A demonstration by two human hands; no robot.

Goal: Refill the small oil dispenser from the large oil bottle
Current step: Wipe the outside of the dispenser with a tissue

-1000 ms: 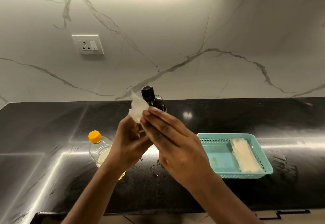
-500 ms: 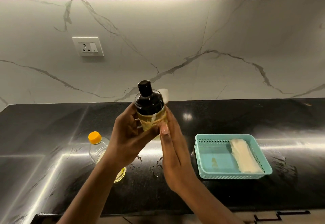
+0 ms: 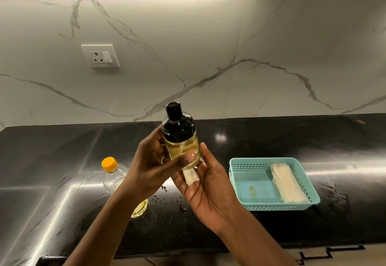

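Note:
The small oil dispenser [image 3: 180, 135] is a clear bottle with a black top and yellow oil inside. My left hand [image 3: 152, 166] grips it upright in the air above the black counter. My right hand [image 3: 205, 184] lies palm-up against the dispenser's base and lower right side, pressing a white tissue [image 3: 190, 177] to the glass. The large oil bottle [image 3: 113, 177], clear with an orange cap, stands on the counter at left, partly hidden behind my left forearm.
A teal plastic basket [image 3: 261, 203] holding a folded stack of white tissues [image 3: 287, 183] sits on the black counter [image 3: 344, 150] at right. Oil droplets speckle the counter under my hands. A wall socket [image 3: 100, 56] is on the marble backsplash.
The tissue was up by the dispenser's neck; it now sits under the base. My right hand slid from the front of the bottle down to its lower right side.

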